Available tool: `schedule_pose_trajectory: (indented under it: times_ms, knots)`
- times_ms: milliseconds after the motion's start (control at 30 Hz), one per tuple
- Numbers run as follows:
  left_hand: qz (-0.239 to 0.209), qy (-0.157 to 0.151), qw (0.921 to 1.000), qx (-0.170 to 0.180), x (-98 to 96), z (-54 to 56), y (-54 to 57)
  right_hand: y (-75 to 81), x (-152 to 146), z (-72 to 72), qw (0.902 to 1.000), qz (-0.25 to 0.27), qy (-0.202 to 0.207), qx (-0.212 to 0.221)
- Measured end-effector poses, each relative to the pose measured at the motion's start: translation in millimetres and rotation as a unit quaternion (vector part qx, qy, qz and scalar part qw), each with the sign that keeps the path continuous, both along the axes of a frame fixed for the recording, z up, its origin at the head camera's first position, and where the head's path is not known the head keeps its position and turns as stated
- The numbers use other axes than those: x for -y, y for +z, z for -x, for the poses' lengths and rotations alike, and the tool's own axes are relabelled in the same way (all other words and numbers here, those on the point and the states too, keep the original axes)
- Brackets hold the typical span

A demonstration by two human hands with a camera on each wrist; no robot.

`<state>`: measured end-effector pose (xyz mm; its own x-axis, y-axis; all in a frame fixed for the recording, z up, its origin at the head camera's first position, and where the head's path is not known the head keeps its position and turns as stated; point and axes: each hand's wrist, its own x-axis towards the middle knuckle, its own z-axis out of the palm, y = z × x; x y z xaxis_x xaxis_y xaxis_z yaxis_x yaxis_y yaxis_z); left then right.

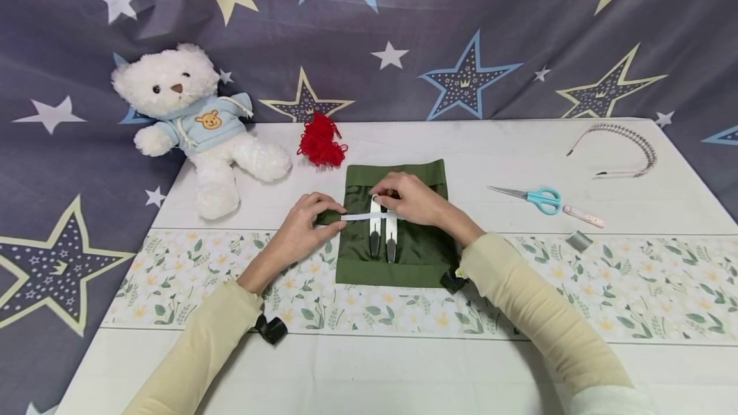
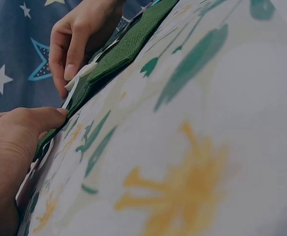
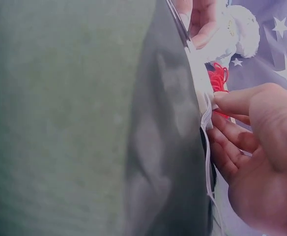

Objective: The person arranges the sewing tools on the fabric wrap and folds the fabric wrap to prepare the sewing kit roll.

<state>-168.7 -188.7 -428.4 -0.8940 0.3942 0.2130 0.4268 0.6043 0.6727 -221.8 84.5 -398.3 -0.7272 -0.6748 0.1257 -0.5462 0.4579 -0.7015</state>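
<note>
A dark green cloth case (image 1: 357, 271) lies unfolded on the table, with a white elastic band (image 1: 354, 217) across its middle. Two slim white tools with dark tips, a left one (image 1: 375, 226) and a right one (image 1: 391, 229), sit side by side under the band, tips toward the person. The left hand (image 1: 305, 223) pinches the case's left edge at the band's end, thumb nearer the person. With thumb and fingers, the right hand (image 1: 412, 197) grips the upper end of the left tool, seen closer in the right wrist view. The right hand partly hides the band's right part.
A white teddy bear (image 1: 213, 127) in a blue hoodie sits at the back left, beside red yarn (image 1: 321, 141). On the right lie blue-handled scissors (image 1: 542, 200), a pink-patterned stick-like item (image 1: 583, 216), a grey thread spool (image 1: 579, 241) and a headband (image 1: 646, 146).
</note>
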Motion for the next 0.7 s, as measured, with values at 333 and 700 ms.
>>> schedule_pose_trajectory:
  times_ms: [333,700]
  knots:
    - [-0.001,0.001,1.0000,0.001,-0.2,-0.9,0.9,-0.1,-0.4,-3.2,0.9999,-0.012,0.010,0.001]
    - [-0.002,0.000,1.0000,0.000,-0.4,-0.6,-0.4,-0.3,-0.2,-5.9,0.9997,-0.019,0.015,-0.007]
